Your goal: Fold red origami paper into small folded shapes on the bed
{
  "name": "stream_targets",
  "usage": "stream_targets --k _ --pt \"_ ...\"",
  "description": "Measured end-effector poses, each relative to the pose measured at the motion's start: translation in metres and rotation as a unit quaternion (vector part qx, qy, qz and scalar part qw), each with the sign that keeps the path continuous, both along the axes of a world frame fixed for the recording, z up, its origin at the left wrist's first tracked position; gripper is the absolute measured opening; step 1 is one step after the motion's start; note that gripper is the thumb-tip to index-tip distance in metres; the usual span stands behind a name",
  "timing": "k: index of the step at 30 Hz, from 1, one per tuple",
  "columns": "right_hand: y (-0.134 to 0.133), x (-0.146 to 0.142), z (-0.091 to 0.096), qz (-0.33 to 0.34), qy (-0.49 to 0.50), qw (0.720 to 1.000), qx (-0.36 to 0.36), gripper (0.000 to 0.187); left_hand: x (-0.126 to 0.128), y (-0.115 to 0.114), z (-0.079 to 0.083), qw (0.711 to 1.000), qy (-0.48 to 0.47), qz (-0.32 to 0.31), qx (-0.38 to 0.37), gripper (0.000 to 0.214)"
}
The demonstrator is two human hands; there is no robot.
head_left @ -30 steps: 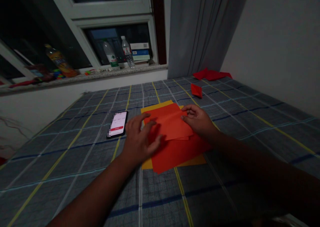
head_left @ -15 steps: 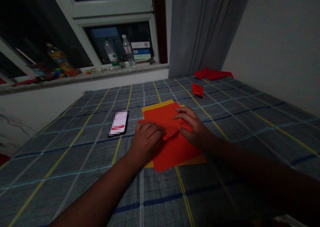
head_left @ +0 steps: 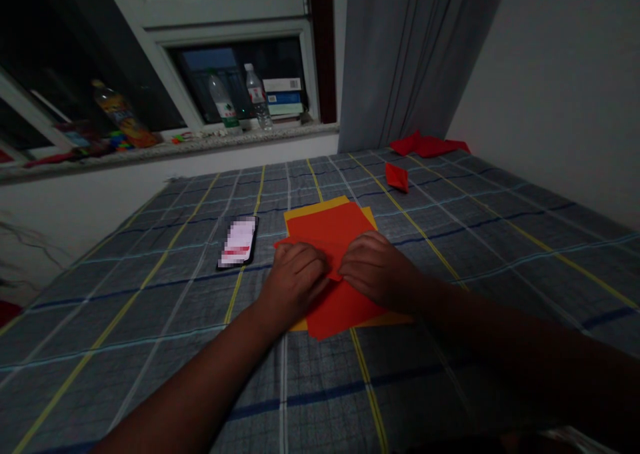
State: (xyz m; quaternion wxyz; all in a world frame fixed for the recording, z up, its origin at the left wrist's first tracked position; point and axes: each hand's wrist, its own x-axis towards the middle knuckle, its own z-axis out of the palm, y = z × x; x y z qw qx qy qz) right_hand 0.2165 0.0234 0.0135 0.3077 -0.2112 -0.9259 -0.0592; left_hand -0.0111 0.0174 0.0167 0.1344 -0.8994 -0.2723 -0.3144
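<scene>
A folded orange-red paper sheet point(head_left: 327, 231) lies on a larger red sheet point(head_left: 345, 314), and a yellow-orange sheet point(head_left: 395, 318) shows beneath both. My left hand point(head_left: 295, 282) rests on the left part of the fold, with its fingers curled over the paper. My right hand point(head_left: 377, 271) presses the right part, and its fingertips nearly meet my left hand. Both hands hide the middle of the crease. To the left of the papers lies a smartphone point(head_left: 239, 242) with a blurred screen, apart from my left hand.
The papers lie on a grey plaid bedsheet point(head_left: 150, 307). A small red paper piece point(head_left: 397, 177) and a crumpled red paper point(head_left: 427, 145) lie near the far corner. Bottles point(head_left: 257, 99) and books point(head_left: 283, 97) stand on the windowsill point(head_left: 200, 141), beside a grey curtain point(head_left: 410, 61).
My right hand has slid left and toward me along the fold, closing on my left hand. The orange-red sheet now lies flatter, and the view has tilted slightly.
</scene>
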Motion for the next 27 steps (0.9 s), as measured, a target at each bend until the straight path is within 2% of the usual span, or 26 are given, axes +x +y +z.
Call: stream_targets --k 10,16,27 --pt "-0.0045 0.0013 0.0022 0.031 -0.004 1.000 0.005 0.023 0.0014 -0.0076 0.0053 0.999 -0.014 -0.034 -0.010 0.008" --pt "-0.0055 0.0008 0.0015 0.026 0.030 0.999 -0.013 0.016 -0.0005 -0.0063 0.0029 0.997 -0.041 -0.062 -0.006 0.010" --pt "-0.0081 0.0008 0.0013 0.020 0.023 0.999 -0.023 0.018 -0.0012 -0.0066 0.0061 0.995 -0.052 -0.085 -0.013 0.010"
